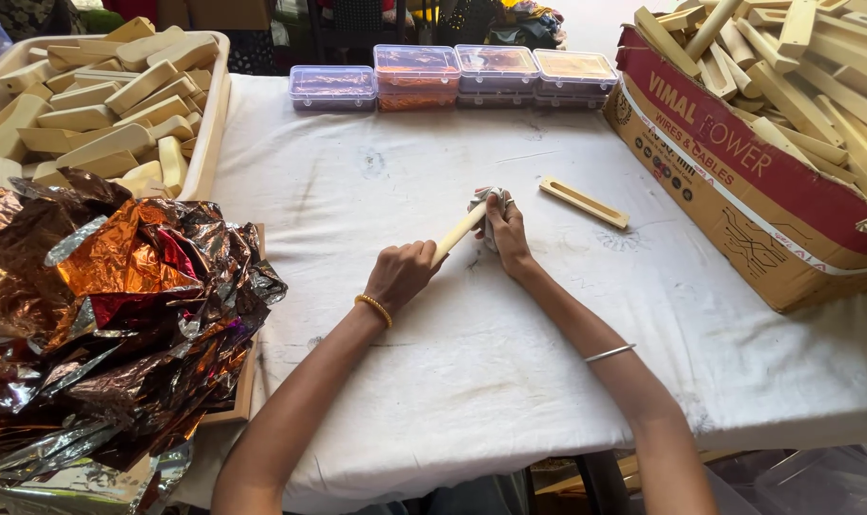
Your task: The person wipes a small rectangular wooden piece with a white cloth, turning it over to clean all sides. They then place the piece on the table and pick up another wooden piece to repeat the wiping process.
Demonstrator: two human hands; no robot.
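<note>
The left hand (pixel 401 274) is closed around the near end of a pale wooden stick (pixel 458 234), which slants up and to the right above the middle of the table (pixel 471 372). The right hand (pixel 506 234) is curled around a small grey cloth (pixel 486 200), pinching it against the far end of the stick (the tip itself is hidden inside the cloth). Both wrists carry bangles, gold on the left, silver on the right.

Just right of the right hand, apart from it, a flat wooden piece with a long slot (pixel 584 202) lies on the white table covering. Along the far edge stand four clear plastic boxes (pixel 452 76) in a row, their contents orange or pale. On the right, a cardboard carton (pixel 738 191) is heaped with similar pale wooden pieces (pixel 805 76). At the far left, a cream tray (pixel 209 124) holds more wooden blocks, stacked loosely. In front of the tray, a crumpled mass of copper and silver foil (pixel 119 315) overhangs the left table edge, resting partly on a board.
</note>
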